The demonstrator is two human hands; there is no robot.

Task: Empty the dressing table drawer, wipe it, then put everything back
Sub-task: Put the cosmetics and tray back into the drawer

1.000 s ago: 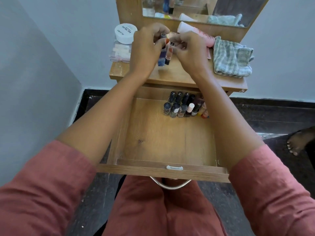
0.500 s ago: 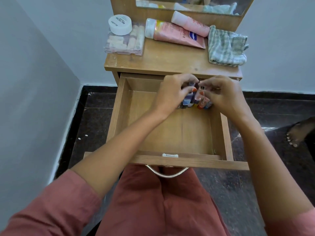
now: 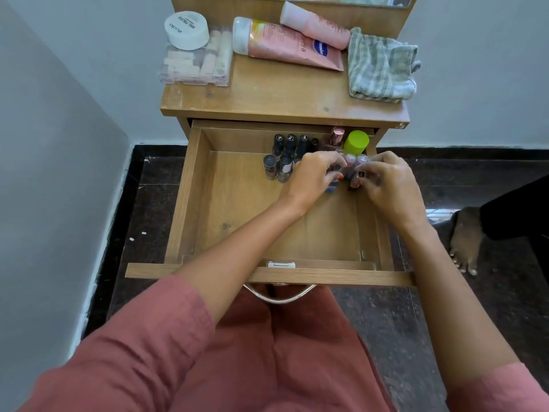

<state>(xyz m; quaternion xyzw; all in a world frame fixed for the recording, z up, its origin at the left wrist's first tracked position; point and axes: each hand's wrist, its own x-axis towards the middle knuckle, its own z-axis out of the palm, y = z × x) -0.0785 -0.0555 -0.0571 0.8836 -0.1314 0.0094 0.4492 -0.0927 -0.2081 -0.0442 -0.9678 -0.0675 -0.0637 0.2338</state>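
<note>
While the drawer point(image 3: 237, 209) stands pulled fully out from under the dressing table's surface point(image 3: 282, 96), the head view shows both hands lowered into its far right part. The left hand point(image 3: 313, 176) has its fingers point(image 3: 334, 169) curled down around small bottles point(image 3: 332, 185), and the right hand point(image 3: 386, 181), just beside it, has its fingers point(image 3: 367, 175) bent and clamped on more of the same cluster. Motion blur keeps me from telling how many each hand holds. Just left of the hands, a group of dark-capped nail polish bottles point(image 3: 285, 153) stands upright against the drawer's back wall in two short rows. Behind the hands, in the back right corner, stand a green-capped bottle point(image 3: 356, 141) and a rose-capped bottle point(image 3: 337, 135). The near and left parts of the drawer floor are bare wood, and a curved metal handle point(image 3: 279, 295) hangs from its front above the person's lap. On the surface, a checked cloth point(image 3: 380, 69) lies crumpled at the right. Two pink tubes point(image 3: 285, 43) lie on their sides in the middle. A white round jar point(image 3: 186, 29) sits on top of a clear plastic box point(image 3: 196, 66) at the left. A bare foot point(image 3: 465, 242) rests on the dark floor point(image 3: 386, 322) to the right.
</note>
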